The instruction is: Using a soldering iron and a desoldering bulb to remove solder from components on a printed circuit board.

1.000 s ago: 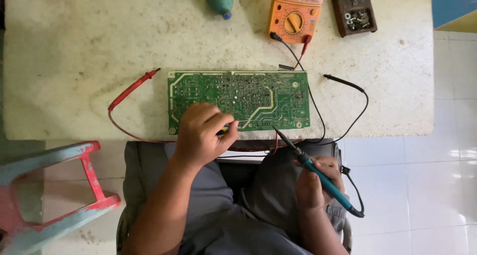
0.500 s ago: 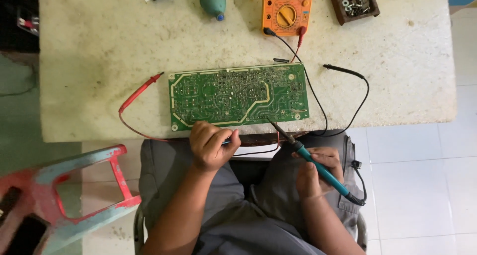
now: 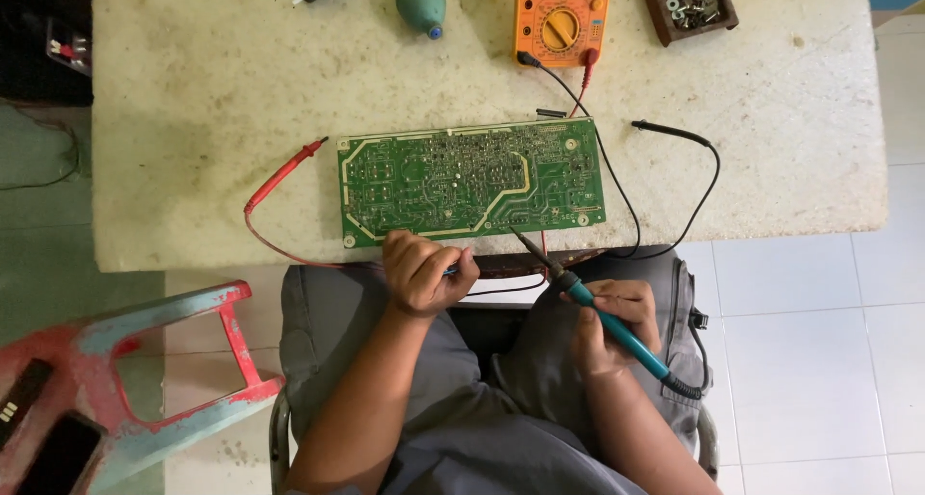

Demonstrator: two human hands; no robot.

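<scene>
A green circuit board [image 3: 471, 180] lies solder side up in the middle of the frame on a pale, stained surface [image 3: 193, 100], its long edge running along the near rim so both hands can reach it from the lap. The left hand [image 3: 421, 270] is curled just below the board's lower edge, fingers closed on something small and thin with a hint of blue at the knuckles; what it is cannot be made out. The right hand [image 3: 611, 323], lower right of centre and well apart from the left, is closed pen-fashion around the teal handle of a soldering iron [image 3: 588, 303], whose dark tip slants up and left to the board's lower edge, seemingly touching or just over it; that grip suits fine placement of the tip. The iron's cord loops off behind the wrist. At the top of the frame stands an orange multimeter [image 3: 561, 18], its black probe [image 3: 674, 133] laid to the right of the board and its red probe [image 3: 289, 170] to the left, both parked off the board yet within reach. A green rubber blower bulb [image 3: 421, 1] and a brown tray of screws [image 3: 688, 3] sit along the top edge, and a red and teal plastic stool [image 3: 125, 360] stands at lower left
</scene>
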